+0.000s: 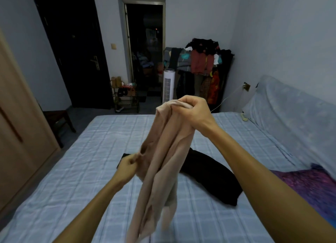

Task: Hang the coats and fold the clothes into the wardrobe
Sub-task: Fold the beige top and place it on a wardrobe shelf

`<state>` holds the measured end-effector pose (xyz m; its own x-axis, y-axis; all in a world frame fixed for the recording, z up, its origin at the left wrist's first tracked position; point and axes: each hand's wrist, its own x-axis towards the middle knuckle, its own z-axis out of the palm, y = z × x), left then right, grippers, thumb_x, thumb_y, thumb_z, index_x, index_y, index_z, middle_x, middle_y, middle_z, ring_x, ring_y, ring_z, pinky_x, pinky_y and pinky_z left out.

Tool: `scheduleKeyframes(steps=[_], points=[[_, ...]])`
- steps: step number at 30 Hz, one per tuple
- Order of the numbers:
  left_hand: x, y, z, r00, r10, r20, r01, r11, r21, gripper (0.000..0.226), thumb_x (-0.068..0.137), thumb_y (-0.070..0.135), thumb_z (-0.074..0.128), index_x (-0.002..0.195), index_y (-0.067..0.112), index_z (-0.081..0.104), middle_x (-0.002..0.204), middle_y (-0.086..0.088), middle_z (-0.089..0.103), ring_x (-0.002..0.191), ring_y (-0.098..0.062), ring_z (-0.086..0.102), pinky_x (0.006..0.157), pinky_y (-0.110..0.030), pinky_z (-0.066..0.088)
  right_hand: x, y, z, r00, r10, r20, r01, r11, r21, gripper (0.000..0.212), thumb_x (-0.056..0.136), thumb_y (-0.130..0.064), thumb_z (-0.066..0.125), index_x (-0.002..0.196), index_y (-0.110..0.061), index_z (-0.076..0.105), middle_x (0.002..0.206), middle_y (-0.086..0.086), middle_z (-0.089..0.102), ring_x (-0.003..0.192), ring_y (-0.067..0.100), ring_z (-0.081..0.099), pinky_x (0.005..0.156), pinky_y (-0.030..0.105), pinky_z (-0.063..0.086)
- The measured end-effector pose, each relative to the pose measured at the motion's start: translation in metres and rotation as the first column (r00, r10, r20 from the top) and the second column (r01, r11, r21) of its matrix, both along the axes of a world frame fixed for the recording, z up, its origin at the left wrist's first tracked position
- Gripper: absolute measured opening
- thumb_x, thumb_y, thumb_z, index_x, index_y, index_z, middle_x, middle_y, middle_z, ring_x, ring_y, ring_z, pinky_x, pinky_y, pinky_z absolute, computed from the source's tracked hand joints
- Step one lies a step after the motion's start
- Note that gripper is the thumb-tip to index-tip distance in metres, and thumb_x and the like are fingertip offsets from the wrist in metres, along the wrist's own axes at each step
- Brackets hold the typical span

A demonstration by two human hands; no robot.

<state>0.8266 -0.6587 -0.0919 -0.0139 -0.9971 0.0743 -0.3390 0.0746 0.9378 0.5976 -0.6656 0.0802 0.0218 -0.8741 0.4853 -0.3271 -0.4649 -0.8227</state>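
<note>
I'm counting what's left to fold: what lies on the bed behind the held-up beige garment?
Black clothing lies on the bed, showing on both sides of the beige garment. Its middle is covered, so one piece or two cannot be told.

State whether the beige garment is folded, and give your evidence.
Not folded: the beige garment hangs bunched from the right hand, its side pinched by the left hand.

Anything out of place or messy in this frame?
Nothing damaged or spilled. The beige garment, held by the right hand at the top and pinched by the left hand lower down, hangs bunched, not yet folded. A black garment lies rumpled on the bed, and a heap of clothes crowds the far corner.
</note>
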Motion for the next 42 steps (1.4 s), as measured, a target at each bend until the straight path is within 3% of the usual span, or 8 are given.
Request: scheduleKeyframes(steps=[3,10,16,20,27,32,36,42], points=[[0.004,0.013,0.018,0.980,0.160,-0.118,-0.167,0.984,-0.052,0.022,0.095,0.009,0.051,0.077,0.014,0.064,0.066,0.010,0.059,0.060,0.001,0.051,0.049,-0.006,0.039,-0.021,0.015,-0.002,0.997,-0.082,0.013,0.081,0.996,0.025,0.011,0.078,-0.027,0.076,0.080,-0.017,0.072,0.079,-0.004,0.070,0.076,0.003,0.064,0.067,0.017,0.051],[0.009,0.044,0.061,0.924,0.375,-0.071,-0.381,0.894,-0.235,0.017,0.094,0.011,0.052,0.083,0.012,0.064,0.079,-0.002,0.062,0.071,-0.012,0.053,0.059,-0.014,0.043,-0.067,0.042,-0.028,0.996,-0.043,-0.080,0.056,0.984,0.170,0.016,0.078,-0.036,0.074,0.082,-0.020,0.072,0.079,-0.007,0.069,0.073,-0.002,0.062,0.059,0.012,0.046],[0.031,0.092,0.105,0.853,0.386,0.352,-0.157,0.832,-0.532,0.012,0.090,0.021,0.064,0.090,0.017,0.075,0.080,0.004,0.070,0.073,-0.010,0.060,0.065,-0.028,0.045,-0.089,0.081,-0.049,0.994,-0.096,0.044,0.088,0.983,0.162,0.012,0.083,-0.027,0.071,0.087,-0.016,0.070,0.082,-0.003,0.068,0.075,0.003,0.060,0.059,0.008,0.047],[0.044,0.123,0.117,0.787,0.417,0.454,-0.041,0.771,-0.636,0.008,0.088,0.012,0.065,0.089,0.013,0.073,0.078,-0.003,0.068,0.071,-0.021,0.061,0.064,-0.040,0.048,-0.088,0.118,-0.046,0.988,-0.149,0.033,0.144,0.982,0.119,0.006,0.082,-0.024,0.072,0.079,-0.023,0.067,0.081,0.015,0.067,0.073,0.019,0.062,0.068,0.033,0.054],[0.075,0.197,0.133,0.770,0.399,0.498,0.076,0.717,-0.693,0.010,0.086,0.013,0.066,0.078,0.008,0.070,0.069,-0.003,0.064,0.061,-0.019,0.055,0.056,-0.028,0.041,-0.064,0.199,-0.046,0.937,-0.336,-0.093,0.330,0.941,-0.081,0.008,0.086,-0.036,0.065,0.085,-0.029,0.069,0.074,-0.013,0.063,0.070,0.000,0.056,0.060,0.015,0.042],[0.101,0.257,0.122,0.850,0.307,0.428,0.080,0.728,-0.681,0.019,0.086,0.024,0.068,0.072,0.012,0.070,0.059,0.003,0.060,0.054,-0.008,0.051,0.053,-0.016,0.037,-0.043,0.264,-0.071,0.900,-0.431,-0.056,0.419,0.895,-0.153,0.029,0.089,-0.037,0.063,0.072,-0.014,0.068,0.066,0.005,0.064,0.060,0.014,0.056,0.057,0.025,0.042],[0.105,0.276,0.119,0.876,0.212,0.433,0.137,0.751,-0.646,0.027,0.087,0.030,0.065,0.069,0.009,0.069,0.056,-0.003,0.060,0.055,-0.016,0.054,0.052,-0.031,0.042,-0.044,0.287,-0.069,0.876,-0.481,-0.049,0.460,0.860,-0.221,0.036,0.091,-0.040,0.059,0.065,-0.016,0.059,0.059,0.007,0.055,0.055,0.015,0.046,0.056,0.033,0.039],[0.097,0.240,0.108,0.875,0.106,0.472,0.176,0.839,-0.514,0.032,0.087,0.032,0.066,0.062,0.012,0.066,0.054,-0.002,0.059,0.054,-0.016,0.053,0.052,-0.029,0.040,-0.050,0.256,-0.077,0.870,-0.489,-0.059,0.472,0.862,-0.183,0.036,0.092,-0.042,0.056,0.065,-0.018,0.056,0.057,0.002,0.050,0.052,0.006,0.043,0.052,0.016,0.032]])
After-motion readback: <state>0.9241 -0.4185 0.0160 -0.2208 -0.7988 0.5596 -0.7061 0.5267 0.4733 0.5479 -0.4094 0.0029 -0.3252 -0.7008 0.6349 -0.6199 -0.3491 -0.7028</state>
